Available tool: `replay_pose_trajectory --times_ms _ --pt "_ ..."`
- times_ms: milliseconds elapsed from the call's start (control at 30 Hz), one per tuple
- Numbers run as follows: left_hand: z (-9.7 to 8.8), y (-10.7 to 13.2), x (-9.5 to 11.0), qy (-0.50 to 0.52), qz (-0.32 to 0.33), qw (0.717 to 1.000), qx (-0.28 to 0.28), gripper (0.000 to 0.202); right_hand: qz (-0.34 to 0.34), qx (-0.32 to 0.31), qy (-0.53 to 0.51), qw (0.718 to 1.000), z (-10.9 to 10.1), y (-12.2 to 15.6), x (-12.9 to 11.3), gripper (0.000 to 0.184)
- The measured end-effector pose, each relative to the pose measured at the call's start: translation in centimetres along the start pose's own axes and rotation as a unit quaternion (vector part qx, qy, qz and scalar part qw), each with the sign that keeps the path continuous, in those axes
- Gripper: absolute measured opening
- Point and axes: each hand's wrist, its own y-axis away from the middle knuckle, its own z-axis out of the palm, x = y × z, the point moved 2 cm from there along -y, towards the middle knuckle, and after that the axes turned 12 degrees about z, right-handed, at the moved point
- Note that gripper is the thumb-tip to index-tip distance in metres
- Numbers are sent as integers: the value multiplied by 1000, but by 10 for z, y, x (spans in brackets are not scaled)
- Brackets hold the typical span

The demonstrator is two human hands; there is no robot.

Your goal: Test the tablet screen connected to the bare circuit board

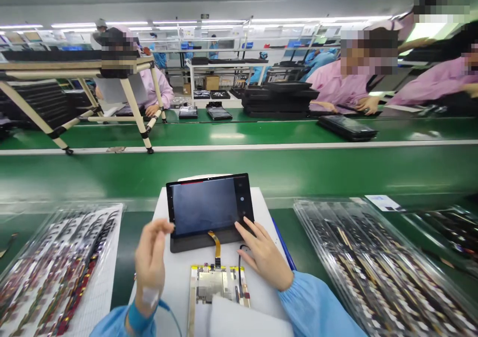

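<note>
Green belting [239, 172] is stretching across the desk [126, 257] in front of me, and I am working over a white sheet [175, 297] laid on it. A tablet [207, 206] is lying face up on a dark grey pad [201, 242], its dark screen tilted slightly in my view. My right hand [263, 252] is resting open on the tablet's lower right corner, with the fingers [242, 226] spread and their tips touching the glass, holding nothing. My left hand [150, 257] is raised just beside the tablet's left edge, loosely curled and empty; I cannot tell whether the fingertips are touching it.

An amber ribbon cable [215, 244] is running from under the tablet's lower edge down to a circuit board [216, 284], which is lying in a gold-edged back housing nearer to me, with a thin black cable [239, 272] beside it. A white cloth [246, 317] is partly covering the lower end of that housing. A blue wrist strap [140, 317] is circling my left wrist, and its blue cord [170, 317] is trailing down.

Clear plastic trays of dark strips are lying on both sides of me, one at my left [63, 262] and one at my right [373, 272]. Across the belting, a co-worker in a pink smock [343, 85] is working with both hands beside stacked black tablet cases [276, 98].
</note>
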Motion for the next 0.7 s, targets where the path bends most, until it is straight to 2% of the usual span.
replay_pose_trajectory --times_ms 67,100,167,233,300,333,400,500,600,700 --pt "-2 22 17 -30 95 985 -144 29 6 9 4 1000 0 -4 3 50" --pt "-2 34 23 -35 162 962 -216 30 11 13 5 1000 -1 -5 4 51" --pt "2 61 26 -66 285 902 -316 34 20 19 3 1000 -2 -7 7 53" --pt "8 85 21 -130 376 837 -375 40 23 23 -3 999 -3 -6 7 52" --pt "14 102 13 -191 418 799 -388 45 21 23 -11 999 -4 -5 7 50" --pt "17 107 10 -206 428 790 -387 47 19 22 -15 999 -4 -4 6 49" --pt "19 111 8 -204 430 789 -388 48 14 23 -23 999 -4 -1 5 47" --pt "10 108 7 -156 401 810 -398 51 4 25 -31 999 -1 2 5 45" --pt "-13 106 -1 -114 348 836 -409 60 -8 21 -38 999 1 3 5 44" --pt "-41 111 -17 -133 294 850 -416 68 -7 18 -40 999 1 2 4 41"
